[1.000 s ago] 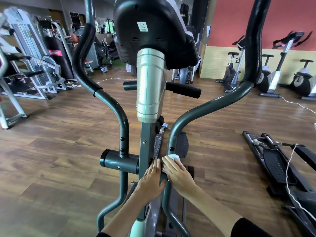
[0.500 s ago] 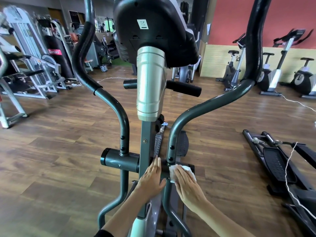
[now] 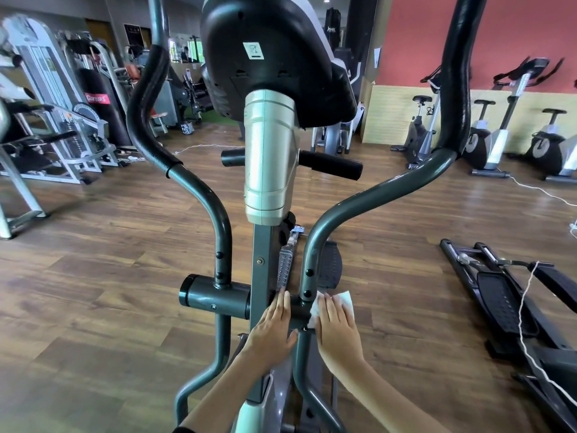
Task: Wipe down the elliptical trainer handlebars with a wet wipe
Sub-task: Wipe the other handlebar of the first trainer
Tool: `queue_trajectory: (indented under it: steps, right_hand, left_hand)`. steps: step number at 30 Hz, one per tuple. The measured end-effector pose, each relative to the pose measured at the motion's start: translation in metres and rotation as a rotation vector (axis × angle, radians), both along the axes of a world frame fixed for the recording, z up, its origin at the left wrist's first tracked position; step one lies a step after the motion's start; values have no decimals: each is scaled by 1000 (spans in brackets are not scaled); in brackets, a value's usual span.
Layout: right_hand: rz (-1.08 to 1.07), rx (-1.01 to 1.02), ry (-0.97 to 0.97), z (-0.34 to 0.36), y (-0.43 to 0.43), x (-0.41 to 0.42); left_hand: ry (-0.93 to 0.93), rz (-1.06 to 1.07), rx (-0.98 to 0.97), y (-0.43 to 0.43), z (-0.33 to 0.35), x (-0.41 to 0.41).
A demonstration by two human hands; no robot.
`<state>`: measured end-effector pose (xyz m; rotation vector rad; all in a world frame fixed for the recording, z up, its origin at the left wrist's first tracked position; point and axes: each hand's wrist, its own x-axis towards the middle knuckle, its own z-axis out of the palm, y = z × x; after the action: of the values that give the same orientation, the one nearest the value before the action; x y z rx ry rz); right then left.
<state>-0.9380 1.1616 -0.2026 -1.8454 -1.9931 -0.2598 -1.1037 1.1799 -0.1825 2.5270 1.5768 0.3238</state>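
Observation:
The elliptical trainer stands right in front of me, its silver centre post [image 3: 270, 157] between two dark grey swing handlebars. The left bar [image 3: 199, 189] and the right bar [image 3: 368, 198] both drop to a horizontal pivot tube [image 3: 215, 300] low on the frame. My right hand [image 3: 335, 326] lies flat on a white wet wipe [image 3: 338, 303], pressing it onto the right end of that tube below the right bar. My left hand [image 3: 276, 326] rests with straight fingers against the frame beside the centre post. Black foam covers the upper bars.
Wooden floor all round. A folded black machine with a white cable [image 3: 512, 301] lies at the right. Exercise bikes [image 3: 487, 132] line the red back wall. Weight machines [image 3: 53, 120] and a punching bag [image 3: 103, 104] fill the left. A short black fixed grip [image 3: 331, 165] sticks out mid-post.
My right hand has slid the wipe to the right along the pivot tube, away from the centre post. My left hand has stayed in place on the frame.

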Motion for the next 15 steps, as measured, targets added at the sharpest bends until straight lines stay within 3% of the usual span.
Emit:
queue_trajectory:
  steps: [8, 15]
  right_hand:
    - [169, 43, -125, -25, -21, -8]
    - [210, -102, -157, -24, -12, -33]
  left_hand:
    - [-61, 32, 112, -8, -5, -17]
    - [9, 138, 243, -10, -2, -31]
